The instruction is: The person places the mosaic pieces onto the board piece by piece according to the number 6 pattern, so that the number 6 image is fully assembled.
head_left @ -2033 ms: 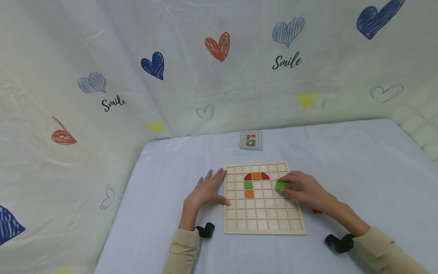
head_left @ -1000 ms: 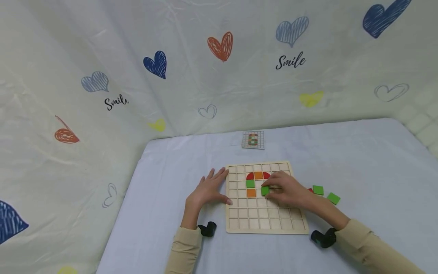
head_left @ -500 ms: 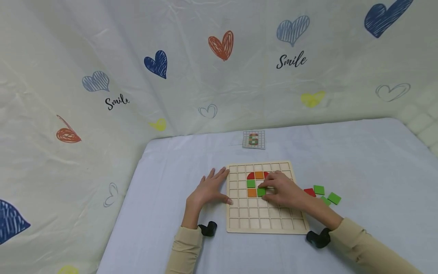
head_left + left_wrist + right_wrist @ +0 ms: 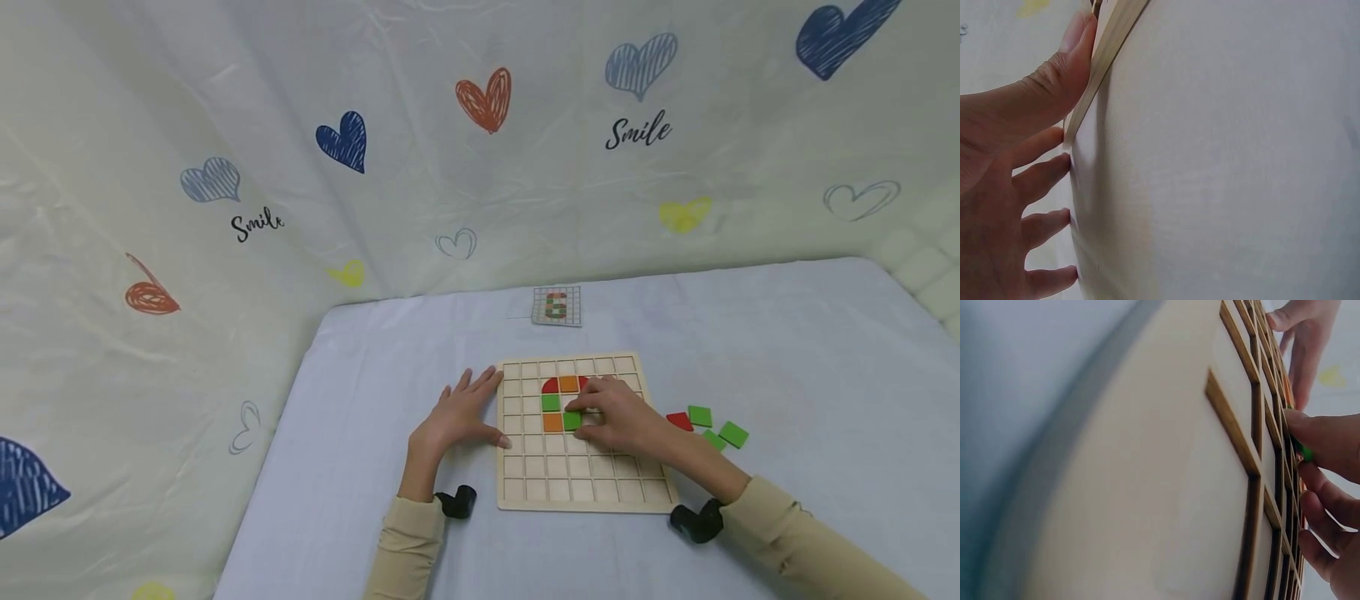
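A square wooden grid board (image 4: 585, 505) lies on the white-covered table. My left hand (image 4: 453, 421) rests at its left edge, fingers spread, thumb on the rim. My right hand (image 4: 618, 417) pinches a green square tile (image 4: 572, 421) between thumb and fingertips, at the cell right of an orange tile (image 4: 552, 422). Above that orange tile sits another green tile (image 4: 551, 402). The row over it has a red rounded tile (image 4: 551, 384), an orange tile (image 4: 568, 383) and a second red one, partly behind my right fingers. In the right wrist view the green tile (image 4: 1303, 450) shows between the fingertips.
Right of the board lie a red tile (image 4: 680, 421) and several green tiles (image 4: 733, 434), one partly behind my right forearm. A small card (image 4: 557, 307) printed with a coloured grid pattern lies behind the board. A patterned cloth (image 4: 405, 167) hangs beyond the table.
My right hand has carried the green tile leftward over the board to the cell beside the orange tile, and is still over the last half second. My left hand has stayed at the board's edge.
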The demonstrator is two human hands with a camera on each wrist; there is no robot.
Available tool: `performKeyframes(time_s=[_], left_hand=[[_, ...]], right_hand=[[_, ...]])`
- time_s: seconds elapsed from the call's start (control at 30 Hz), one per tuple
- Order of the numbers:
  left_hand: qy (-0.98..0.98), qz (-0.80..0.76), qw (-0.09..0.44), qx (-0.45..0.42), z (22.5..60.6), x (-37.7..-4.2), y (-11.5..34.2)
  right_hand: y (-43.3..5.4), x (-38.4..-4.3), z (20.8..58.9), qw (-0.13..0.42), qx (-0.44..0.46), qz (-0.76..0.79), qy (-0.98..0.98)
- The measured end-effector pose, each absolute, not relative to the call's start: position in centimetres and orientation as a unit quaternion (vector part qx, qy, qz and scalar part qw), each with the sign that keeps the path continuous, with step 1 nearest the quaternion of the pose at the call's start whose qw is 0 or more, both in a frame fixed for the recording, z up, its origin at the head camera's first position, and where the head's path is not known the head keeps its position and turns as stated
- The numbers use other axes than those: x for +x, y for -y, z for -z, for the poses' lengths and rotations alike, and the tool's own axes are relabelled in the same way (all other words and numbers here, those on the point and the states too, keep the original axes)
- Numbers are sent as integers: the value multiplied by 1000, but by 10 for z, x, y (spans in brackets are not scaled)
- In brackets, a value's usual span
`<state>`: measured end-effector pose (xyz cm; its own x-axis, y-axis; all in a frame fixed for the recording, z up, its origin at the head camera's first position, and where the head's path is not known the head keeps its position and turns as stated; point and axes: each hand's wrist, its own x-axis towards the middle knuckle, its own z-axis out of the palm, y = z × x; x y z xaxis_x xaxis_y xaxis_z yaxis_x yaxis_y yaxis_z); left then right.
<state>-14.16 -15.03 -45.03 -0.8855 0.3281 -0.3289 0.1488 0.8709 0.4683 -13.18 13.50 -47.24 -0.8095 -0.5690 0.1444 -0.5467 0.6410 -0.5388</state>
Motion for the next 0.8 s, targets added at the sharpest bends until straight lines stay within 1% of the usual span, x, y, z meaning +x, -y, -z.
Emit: performKeyframes(time_s=[0.4, 0.63, 0.8], left_hand=[[-944, -227, 205, 123, 450, -141, 151], [-944, -229, 203, 123, 450, -141, 150], [-945, -226, 204, 123, 450, -141, 150]], right_hand=[[-137, -131, 474, 17, -307, 299, -903], [-146, -128, 470, -16, -304, 306, -902], [-157, -125, 466, -17, -290, 309, -906]])
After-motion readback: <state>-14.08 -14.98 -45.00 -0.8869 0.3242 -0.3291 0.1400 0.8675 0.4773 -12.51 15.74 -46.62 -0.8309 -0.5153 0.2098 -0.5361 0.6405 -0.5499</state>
